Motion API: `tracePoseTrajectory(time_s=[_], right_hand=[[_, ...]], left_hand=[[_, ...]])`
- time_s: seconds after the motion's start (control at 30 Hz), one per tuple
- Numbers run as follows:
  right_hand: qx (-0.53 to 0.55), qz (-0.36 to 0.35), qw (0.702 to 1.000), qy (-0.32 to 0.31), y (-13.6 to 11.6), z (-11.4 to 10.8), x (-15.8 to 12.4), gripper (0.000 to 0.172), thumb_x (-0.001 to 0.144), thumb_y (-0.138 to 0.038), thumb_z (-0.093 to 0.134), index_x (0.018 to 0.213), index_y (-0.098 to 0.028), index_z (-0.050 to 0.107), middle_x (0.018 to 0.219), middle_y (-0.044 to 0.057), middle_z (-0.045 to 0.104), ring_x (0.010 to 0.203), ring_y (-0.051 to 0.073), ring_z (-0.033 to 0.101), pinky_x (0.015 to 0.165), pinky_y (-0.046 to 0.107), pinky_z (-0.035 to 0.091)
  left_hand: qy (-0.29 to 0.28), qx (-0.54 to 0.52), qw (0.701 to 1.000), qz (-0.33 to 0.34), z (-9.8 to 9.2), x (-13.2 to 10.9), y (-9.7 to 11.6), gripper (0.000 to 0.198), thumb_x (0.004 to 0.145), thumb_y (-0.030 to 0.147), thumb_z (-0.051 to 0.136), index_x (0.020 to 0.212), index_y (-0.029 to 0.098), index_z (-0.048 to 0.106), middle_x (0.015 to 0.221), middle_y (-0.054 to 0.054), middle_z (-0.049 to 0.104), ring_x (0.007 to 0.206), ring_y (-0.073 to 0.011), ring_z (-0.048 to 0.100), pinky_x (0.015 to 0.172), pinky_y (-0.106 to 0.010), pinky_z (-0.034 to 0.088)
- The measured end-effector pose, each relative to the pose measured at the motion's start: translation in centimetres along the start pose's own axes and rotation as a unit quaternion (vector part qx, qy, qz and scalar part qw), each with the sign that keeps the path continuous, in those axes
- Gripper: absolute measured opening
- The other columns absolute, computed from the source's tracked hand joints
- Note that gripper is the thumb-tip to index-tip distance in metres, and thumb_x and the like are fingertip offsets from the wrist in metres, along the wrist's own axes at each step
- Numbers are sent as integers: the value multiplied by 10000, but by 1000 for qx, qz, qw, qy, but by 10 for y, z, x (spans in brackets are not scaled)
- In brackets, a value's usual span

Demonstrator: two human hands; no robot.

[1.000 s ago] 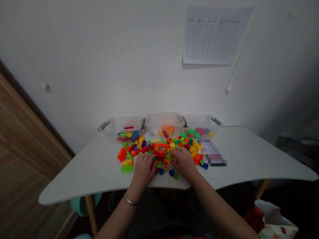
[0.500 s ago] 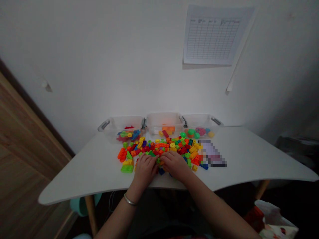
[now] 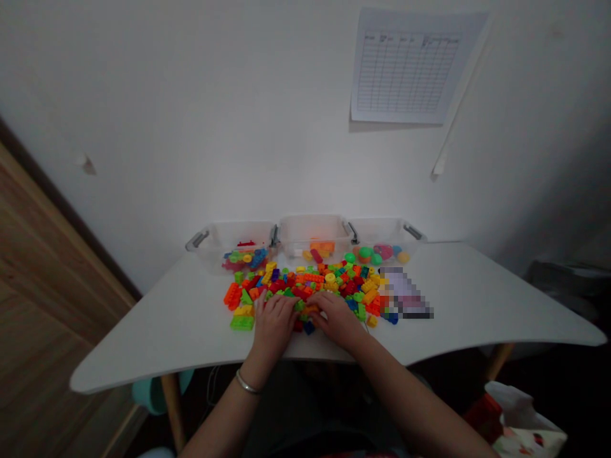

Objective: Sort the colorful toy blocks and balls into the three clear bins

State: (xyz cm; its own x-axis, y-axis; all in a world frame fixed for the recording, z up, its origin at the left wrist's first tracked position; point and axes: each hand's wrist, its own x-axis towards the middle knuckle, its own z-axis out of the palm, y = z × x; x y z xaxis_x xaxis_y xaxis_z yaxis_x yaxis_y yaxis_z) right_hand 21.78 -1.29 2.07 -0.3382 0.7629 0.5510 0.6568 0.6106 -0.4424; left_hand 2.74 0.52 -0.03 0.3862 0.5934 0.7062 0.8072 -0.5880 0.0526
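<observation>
A heap of colourful toy building blocks point(image 3: 305, 280) covers the middle of the white table. My left hand point(image 3: 275, 318), with a bracelet at its wrist, rests at the near side of the heap, its thumb and index finger closed against a small green building block point(image 3: 300, 306). Facing it, my right hand point(image 3: 338, 319) pinches an orange building block point(image 3: 312, 309), close beside the green one. Fingers partly hide both pieces. A dark blue block point(image 3: 309, 327) lies on the table between my hands.
Along the wall stand three clear plastic boxes: a left box point(image 3: 214, 235) and a middle box point(image 3: 312, 224) with blocks, and a right box point(image 3: 382, 228) with coloured rounded pieces. A blurred-out phone-like object point(image 3: 408, 294) lies right of the heap. A printed sheet point(image 3: 413, 70) hangs above.
My left hand has shifted slightly left and my right fingers have drawn apart from it, showing more of the orange block. The view has moved a little.
</observation>
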Motion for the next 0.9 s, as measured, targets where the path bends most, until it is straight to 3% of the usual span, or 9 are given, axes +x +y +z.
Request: tracePoseTrajectory(time_s=[0.2, 0.33, 0.47, 0.63, 0.73, 0.9], right_hand=[[7, -21, 1000, 7, 4, 0, -3, 173, 841, -120, 617, 970, -231, 641, 1010, 39, 695, 953, 180, 644, 861, 315, 516], [24, 58, 992, 113, 17, -17, 8, 192, 843, -220, 623, 1034, -224, 647, 971, 50, 709, 848, 184, 659, 789, 316, 537], [82, 142, 956, 241, 41, -40, 31, 223, 841, -321, 598, 1022, -200, 645, 976, 71, 698, 774, 188, 646, 729, 328, 546], [78, 145, 923, 348, 72, -67, 66, 252, 812, -376, 612, 964, -176, 637, 1035, 103, 650, 788, 184, 621, 713, 335, 549], [29, 150, 924, 350, 84, -81, 92, 245, 810, -372, 618, 947, -171, 653, 1030, 97, 639, 752, 170, 601, 705, 329, 537], [-38, 196, 955, 221, 88, -80, 125, 234, 819, -268, 632, 1015, -145, 664, 959, 87, 699, 790, 188, 626, 782, 344, 500]], left_hand=[[31, 3, 998, -62, 6, -1, -9, 186, 894, 236, 491, 1025, 209, 621, 933, -68, 706, 916, -238, 618, 1024, -527, 391], [16, -4, 999, -51, 6, 0, -8, 172, 879, 257, 533, 1021, 207, 618, 929, -68, 696, 919, -240, 608, 983, -494, 430], [-4, -16, 1000, -3, 5, 1, -4, 171, 859, 248, 581, 1018, 200, 622, 945, -68, 689, 935, -244, 591, 953, -467, 453], [-12, -23, 1000, 6, 6, 1, -2, 202, 848, 222, 599, 1046, 189, 624, 1019, -81, 683, 984, -252, 578, 916, -447, 474], [-7, -21, 1000, 1, 5, 2, -2, 195, 855, 226, 594, 1044, 188, 626, 1020, -82, 681, 979, -251, 577, 906, -437, 479], [10, 6, 1000, -14, 6, 1, -4, 194, 854, 229, 588, 1038, 187, 634, 1019, -93, 679, 961, -262, 584, 887, -444, 482]])
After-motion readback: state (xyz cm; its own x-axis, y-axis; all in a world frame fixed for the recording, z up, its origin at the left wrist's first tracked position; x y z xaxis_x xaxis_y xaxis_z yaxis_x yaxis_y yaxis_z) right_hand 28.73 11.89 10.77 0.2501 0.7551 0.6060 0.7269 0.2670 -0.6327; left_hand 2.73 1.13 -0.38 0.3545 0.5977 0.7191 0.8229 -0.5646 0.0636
